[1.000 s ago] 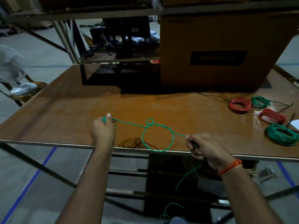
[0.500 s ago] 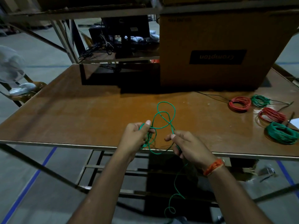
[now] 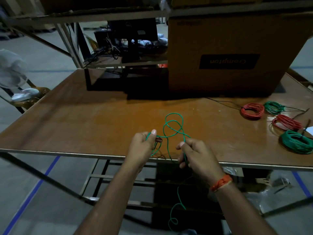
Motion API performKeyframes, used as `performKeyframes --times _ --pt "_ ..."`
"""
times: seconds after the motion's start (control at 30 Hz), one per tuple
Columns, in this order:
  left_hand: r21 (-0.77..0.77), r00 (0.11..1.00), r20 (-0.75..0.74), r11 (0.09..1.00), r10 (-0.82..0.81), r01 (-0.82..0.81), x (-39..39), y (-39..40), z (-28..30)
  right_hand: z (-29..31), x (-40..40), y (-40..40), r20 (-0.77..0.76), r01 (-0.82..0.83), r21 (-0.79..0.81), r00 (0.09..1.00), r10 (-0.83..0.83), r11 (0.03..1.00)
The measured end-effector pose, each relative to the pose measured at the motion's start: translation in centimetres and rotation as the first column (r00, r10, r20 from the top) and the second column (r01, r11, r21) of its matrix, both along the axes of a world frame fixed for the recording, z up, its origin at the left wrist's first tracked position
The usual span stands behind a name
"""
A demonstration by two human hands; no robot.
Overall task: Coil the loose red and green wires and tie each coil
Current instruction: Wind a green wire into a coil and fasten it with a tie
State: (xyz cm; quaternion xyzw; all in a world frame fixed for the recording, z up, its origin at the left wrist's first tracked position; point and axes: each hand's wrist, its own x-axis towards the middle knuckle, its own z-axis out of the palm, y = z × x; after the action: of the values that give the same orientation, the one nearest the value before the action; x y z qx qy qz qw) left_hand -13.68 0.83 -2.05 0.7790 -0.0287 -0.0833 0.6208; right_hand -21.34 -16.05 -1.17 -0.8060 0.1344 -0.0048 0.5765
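Observation:
A loose green wire (image 3: 173, 123) loops in the air above the front edge of the brown table (image 3: 84, 119). My left hand (image 3: 142, 146) pinches one end of it between thumb and fingers. My right hand (image 3: 196, 155) grips the wire a little to the right, and the wire's tail (image 3: 176, 211) hangs down below the table edge. At the right side of the table lie finished coils: a red coil (image 3: 252, 111), a small green coil (image 3: 273, 107), another red coil (image 3: 287, 122) and a large green coil (image 3: 299, 143).
A big cardboard box (image 3: 227, 53) stands at the back of the table under a metal shelf frame (image 3: 118, 12). A thin black wire (image 3: 223, 102) lies near the coils. A fan (image 3: 11, 72) stands off the table to the left.
My hands came together from a wide stretch, so the taut green wire slackened into upright loops. Since half a second ago the hands have drawn slightly apart and the loops stand taller.

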Motion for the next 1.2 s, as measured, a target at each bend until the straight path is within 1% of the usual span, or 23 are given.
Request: performKeyframes --times 0.07,0.13,0.17,0.2,0.23,0.27,0.3,0.33,0.37,0.4,0.5,0.63,0.7,0.77,0.8,0.87,0.93,1.0,1.07,1.13,1.17,1.2 --pt "-0.029 1.000 -0.026 1.000 0.003 -0.004 0.0 0.1 -0.2 0.2 -0.1 -0.1 0.008 0.038 -0.004 0.999 -0.038 0.999" --pt "-0.049 0.999 -0.050 0.999 -0.002 -0.001 -0.1 0.0 -0.6 0.1 0.0 -0.1 0.019 0.098 -0.056 0.995 -0.097 0.994" --pt "-0.055 0.998 -0.057 0.998 -0.004 0.001 -0.2 -0.1 -0.7 0.2 -0.1 0.0 0.043 0.130 -0.129 0.991 -0.125 0.983" --pt "-0.062 0.998 -0.059 0.998 -0.004 0.000 -0.3 -0.1 -0.8 0.2 -0.2 0.0 0.088 0.158 -0.238 0.986 -0.141 0.958" --pt "-0.070 0.998 -0.059 0.998 0.000 -0.004 -0.3 -0.2 -0.9 0.3 -0.3 0.1 0.132 0.178 -0.374 0.982 -0.138 0.910" --pt "-0.076 0.998 -0.058 0.997 0.005 -0.009 -0.3 -0.2 -0.8 0.5 -0.4 0.1 0.154 0.185 -0.521 0.981 -0.122 0.834" --pt "-0.078 0.999 -0.052 0.997 0.011 -0.015 -0.3 -0.3 -0.7 0.7 -0.5 0.3 0.139 0.167 -0.644 0.985 -0.100 0.747" --pt "-0.076 0.999 -0.042 0.997 0.017 -0.020 -0.2 -0.2 -0.5 1.0 -0.6 0.5 0.104 0.130 -0.718 0.991 -0.080 0.684" --pt "-0.073 0.999 -0.032 0.997 0.020 -0.022 -0.2 -0.2 -0.4 1.2 -0.7 0.8 0.072 0.094 -0.743 0.996 -0.061 0.662" --pt "-0.073 1.000 -0.023 0.997 0.020 -0.021 -0.2 -0.2 -0.2 1.4 -0.7 1.1 0.048 0.066 -0.745 0.998 -0.045 0.663" --pt "-0.095 1.000 -0.015 0.995 0.019 -0.020 -0.2 -0.3 0.4 1.3 -0.4 1.4 0.067 0.083 -0.721 0.996 -0.050 0.688" --pt "-0.135 1.000 -0.009 0.991 0.020 -0.021 -0.2 -0.5 1.1 0.9 0.3 1.0 0.128 0.146 -0.617 0.988 -0.084 0.773" --pt "-0.138 1.000 -0.005 0.990 0.008 -0.009 -0.1 -0.4 1.2 0.9 0.6 0.7 0.253 0.266 -0.552 0.957 -0.145 0.790" --pt "-0.150 1.000 -0.008 0.989 0.001 -0.002 -0.1 -0.4 1.2 1.0 0.9 0.4 0.389 0.372 -0.449 0.900 -0.198 0.812" --pt "-0.154 1.000 -0.010 0.988 -0.005 0.004 -0.1 -0.3 1.2 1.0 1.2 0.3 0.393 0.369 -0.415 0.897 -0.201 0.832" --pt "-0.156 1.000 -0.011 0.987 -0.027 0.025 -0.2 -0.3 1.3 0.8 2.1 -0.2 0.289 0.262 -0.338 0.943 -0.166 0.904" --pt "-0.169 0.999 -0.014 0.985 -0.046 0.043 -0.3 -0.3 1.4 1.2 2.7 -0.5 0.180 0.109 -0.230 0.981 -0.068 0.967" --pt "-0.178 0.999 -0.009 0.983 -0.045 0.042 -0.2 -0.2 1.6 1.2 3.0 -0.6 0.156 0.013 -0.198 0.988 0.018 0.980" --pt "-0.161 1.000 0.010 0.987 -0.026 0.027 0.0 0.0 1.8 0.9 3.1 -0.4 0.182 0.027 -0.204 0.983 0.011 0.979" --pt "-0.121 0.999 0.043 0.992 -0.021 0.026 0.1 0.2 1.9 0.3 3.6 -0.1 0.206 0.091 -0.169 0.977 -0.056 0.981" --pt "-0.101 0.998 0.059 0.994 -0.034 0.039 0.0 0.2 1.9 0.0 3.9 0.1 0.209 0.132 -0.115 0.972 -0.106 0.985" --pt "-0.089 0.996 0.066 0.994 -0.059 0.065 -0.1 0.3 2.0 -0.2 4.1 0.1 0.209 0.165 -0.023 0.965 -0.157 0.986"
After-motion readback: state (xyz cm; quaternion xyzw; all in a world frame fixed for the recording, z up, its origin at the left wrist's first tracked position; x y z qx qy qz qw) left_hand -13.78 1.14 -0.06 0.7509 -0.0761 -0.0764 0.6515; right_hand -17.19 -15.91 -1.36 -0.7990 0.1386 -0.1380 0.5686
